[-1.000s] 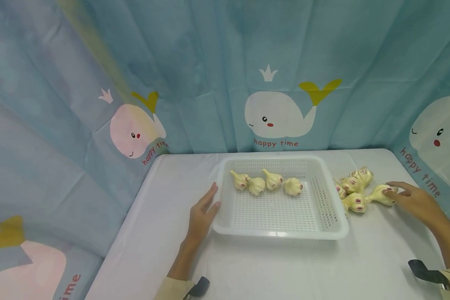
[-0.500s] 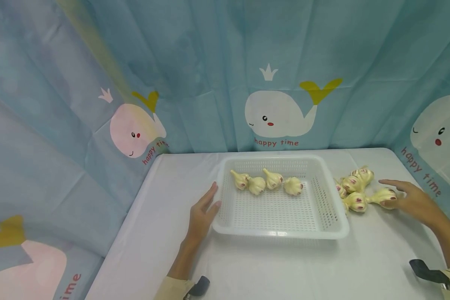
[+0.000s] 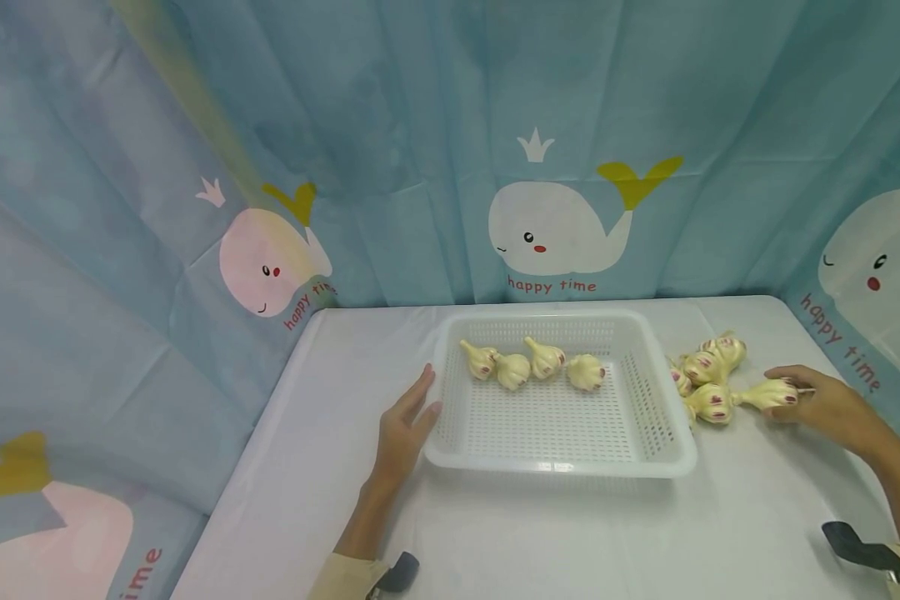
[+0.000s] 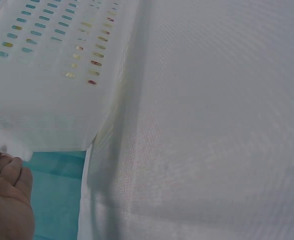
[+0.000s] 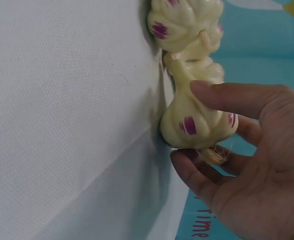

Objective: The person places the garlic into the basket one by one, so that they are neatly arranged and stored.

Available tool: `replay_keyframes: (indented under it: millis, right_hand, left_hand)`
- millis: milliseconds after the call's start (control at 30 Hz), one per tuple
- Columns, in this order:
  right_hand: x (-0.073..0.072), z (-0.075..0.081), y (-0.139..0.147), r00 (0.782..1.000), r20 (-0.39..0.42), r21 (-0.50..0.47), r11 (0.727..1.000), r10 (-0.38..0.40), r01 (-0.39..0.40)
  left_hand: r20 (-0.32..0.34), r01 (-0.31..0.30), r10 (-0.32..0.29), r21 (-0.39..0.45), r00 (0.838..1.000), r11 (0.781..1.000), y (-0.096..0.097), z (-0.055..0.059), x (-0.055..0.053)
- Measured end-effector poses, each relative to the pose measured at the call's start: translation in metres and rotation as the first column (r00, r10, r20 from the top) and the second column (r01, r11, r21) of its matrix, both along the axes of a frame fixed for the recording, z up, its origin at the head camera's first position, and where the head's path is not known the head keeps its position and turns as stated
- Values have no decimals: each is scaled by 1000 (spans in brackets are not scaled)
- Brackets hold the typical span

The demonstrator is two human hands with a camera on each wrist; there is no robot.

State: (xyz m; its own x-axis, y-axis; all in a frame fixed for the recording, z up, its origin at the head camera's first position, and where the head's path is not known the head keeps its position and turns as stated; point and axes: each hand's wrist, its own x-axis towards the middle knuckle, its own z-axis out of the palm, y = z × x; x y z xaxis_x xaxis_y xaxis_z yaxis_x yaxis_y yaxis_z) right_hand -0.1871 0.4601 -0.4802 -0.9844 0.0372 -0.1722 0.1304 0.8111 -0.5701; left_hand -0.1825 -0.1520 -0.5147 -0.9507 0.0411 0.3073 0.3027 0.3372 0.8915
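Observation:
My left hand [image 3: 401, 433] rests at the left side of a white plastic basket [image 3: 555, 468], its index finger and thumb against the rim. In the left wrist view, bent fingers [image 4: 11, 172] touch the underside of the basket's rim. Inside the basket lie several pale garlic bulbs [image 3: 513, 372]. To its right, my right hand [image 3: 832, 408] holds a garlic bulb [image 3: 769, 394] whose neck points left. The right wrist view shows the thumb on one side of this garlic bulb [image 5: 199, 117], with fingers around its root end. Purple streaks mark its skin.
More garlic bulbs [image 3: 711, 406] cluster between the basket and my right hand, close against the basket's right side. A white cloth covers the table [image 3: 555, 542]. Behind it hangs a blue curtain [image 3: 420, 167] printed with whales.
My right hand's fingers opened away from the garlic bulb, then came back around its root end. The bulb turned slightly, root end facing the palm. My left hand and the basket stay put.

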Motion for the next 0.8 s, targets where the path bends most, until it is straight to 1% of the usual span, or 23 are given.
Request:
replay_keyframes:
  millis: [300,467,633,800]
  right_hand:
    - [2,-1,-2,999,7,11,999,-50,50]
    - [3,-3,-5,997,-26,6,997,-78,79]
    - [5,-3,-7,994,-64,-34,995,-91,89]
    - [5,-1,-12,989,-87,-65,992,-117,112]
  left_hand:
    - [6,9,-9,11,1000,1000,0,1,1]
    - [0,7,-7,10,1000,1000,0,0,1]
    - [-13,7,-7,-2,1000,1000,0,-1,0]
    - [-3,10,-10,6,1000,1000,-1,-1,-1]
